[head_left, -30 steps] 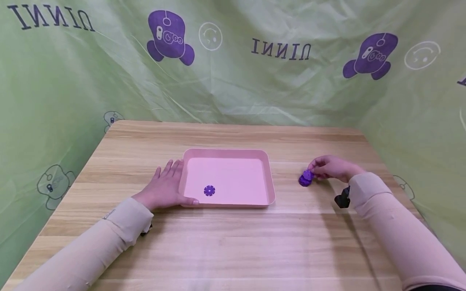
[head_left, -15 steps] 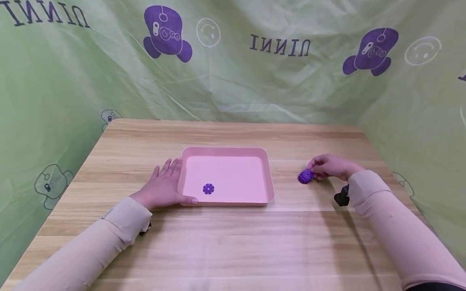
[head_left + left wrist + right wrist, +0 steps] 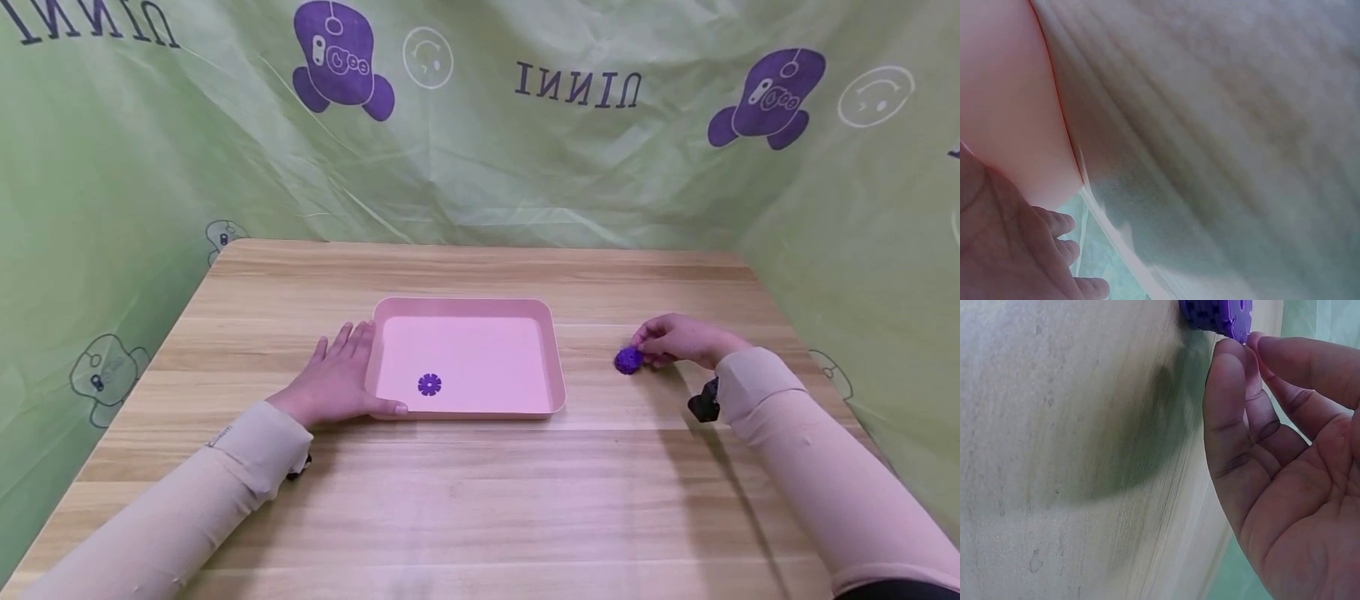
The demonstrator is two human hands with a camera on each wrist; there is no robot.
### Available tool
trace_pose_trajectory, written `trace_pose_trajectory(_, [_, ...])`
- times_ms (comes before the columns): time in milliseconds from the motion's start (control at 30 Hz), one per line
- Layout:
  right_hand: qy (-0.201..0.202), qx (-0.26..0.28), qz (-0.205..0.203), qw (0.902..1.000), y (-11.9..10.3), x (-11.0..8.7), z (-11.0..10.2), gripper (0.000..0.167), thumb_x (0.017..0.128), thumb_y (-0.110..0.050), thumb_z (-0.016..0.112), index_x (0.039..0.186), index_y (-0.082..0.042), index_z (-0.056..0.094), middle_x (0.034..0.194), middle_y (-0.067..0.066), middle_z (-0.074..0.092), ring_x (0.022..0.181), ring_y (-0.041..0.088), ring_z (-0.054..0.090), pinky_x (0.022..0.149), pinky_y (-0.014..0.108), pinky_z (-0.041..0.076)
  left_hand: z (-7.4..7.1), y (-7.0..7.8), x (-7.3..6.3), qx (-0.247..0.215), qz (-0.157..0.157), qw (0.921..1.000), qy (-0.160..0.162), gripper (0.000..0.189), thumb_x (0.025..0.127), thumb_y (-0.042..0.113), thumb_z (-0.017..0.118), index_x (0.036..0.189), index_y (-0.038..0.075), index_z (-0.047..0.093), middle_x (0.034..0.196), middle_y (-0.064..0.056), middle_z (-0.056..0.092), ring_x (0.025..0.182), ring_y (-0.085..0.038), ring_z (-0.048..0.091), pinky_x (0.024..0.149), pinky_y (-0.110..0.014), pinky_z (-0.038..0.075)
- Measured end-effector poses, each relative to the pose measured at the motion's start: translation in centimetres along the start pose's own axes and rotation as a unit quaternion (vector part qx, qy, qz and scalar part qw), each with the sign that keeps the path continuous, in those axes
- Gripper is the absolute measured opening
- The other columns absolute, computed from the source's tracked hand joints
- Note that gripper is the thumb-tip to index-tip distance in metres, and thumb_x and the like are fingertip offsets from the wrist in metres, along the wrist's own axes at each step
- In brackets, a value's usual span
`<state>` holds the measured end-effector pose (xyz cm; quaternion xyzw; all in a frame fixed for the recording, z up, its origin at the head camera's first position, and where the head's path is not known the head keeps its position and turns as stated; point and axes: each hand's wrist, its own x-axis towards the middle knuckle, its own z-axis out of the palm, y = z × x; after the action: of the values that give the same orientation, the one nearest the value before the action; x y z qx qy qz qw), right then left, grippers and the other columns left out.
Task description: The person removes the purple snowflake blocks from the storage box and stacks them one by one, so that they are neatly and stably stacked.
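Observation:
My left hand (image 3: pixel 339 377) lies with straight, spread fingers against the left side of a pink tray (image 3: pixel 558 367), its thumb over the near left corner. A flat purple snowflake building disc (image 3: pixel 430 384) with notched edges rests inside the tray, near its front. To the right of the tray, a small stack of purple snowflake discs (image 3: pixel 627 361) sits on the table. My right hand (image 3: pixel 684 340) pinches the edge of the top disc with thumb and fingertips. The right wrist view shows the fingertips at the edge of the stacked discs (image 3: pixel 1216 314); the frame cuts off their upper part.
The wooden table (image 3: pixel 480 500) reaches to a green printed cloth (image 3: pixel 480 167) at the back and sides. A black wrist camera (image 3: pixel 705 402) hangs under the right cuff. The tray wall (image 3: pixel 1010 94) fills the upper left of the left wrist view.
The top purple disc, tilted in the right fingers before, has come down level onto the stack. My left hand and the tray stay together; the whole head view has shifted slightly.

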<state>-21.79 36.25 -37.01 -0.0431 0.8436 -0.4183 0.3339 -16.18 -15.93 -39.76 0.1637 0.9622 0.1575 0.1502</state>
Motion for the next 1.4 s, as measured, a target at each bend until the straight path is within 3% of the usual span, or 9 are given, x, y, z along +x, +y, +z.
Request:
trace_pose_trajectory(467, [0.009, -0.014, -0.003, 0.9999, -0.6, 0.0, -0.1, 0.019, 0.103, 0.000, 0.052, 0.115, 0.014, 0.056, 0.095, 0.005, 0.064, 0.083, 0.015, 0.061, 0.073, 0.025, 0.055, -0.1, -0.1, 0.1, 0.000, -0.002, 1.0000, 0.004, 0.145, 0.074, 0.079, 0.073, 0.161, -0.010, -0.001, 0.168, -0.030, 0.005, 0.155, -0.048, -0.002, 0.120, -0.067, -0.003])
trace_pose_trajectory(800, [0.041, -0.038, -0.025, 0.9981, -1.7, 0.3, -0.1, 0.024, 0.104, -0.005, 0.054, 0.119, 0.014, 0.056, 0.095, 0.006, 0.062, 0.083, 0.015, 0.056, 0.071, 0.027, 0.053, 0.0, -0.1, 0.0, -0.001, 0.000, 1.0000, 0.004, 0.146, 0.073, 0.080, 0.073, 0.160, -0.010, 0.000, 0.168, -0.030, 0.004, 0.155, -0.048, -0.002, 0.121, -0.067, -0.003])
trace_pose_trajectory(1400, [0.029, -0.026, -0.046, 0.9982, -4.3, 1.6, 1.0, 0.030, 0.104, -0.009, 0.057, 0.123, 0.014, 0.054, 0.104, 0.011, 0.064, 0.097, 0.022, 0.061, 0.084, 0.034, 0.056, 0.1, 0.0, 0.0, 0.003, 0.001, 1.0000, 0.004, 0.147, 0.072, 0.081, 0.073, 0.161, -0.010, 0.000, 0.168, -0.029, 0.003, 0.155, -0.047, -0.002, 0.121, -0.066, -0.002])
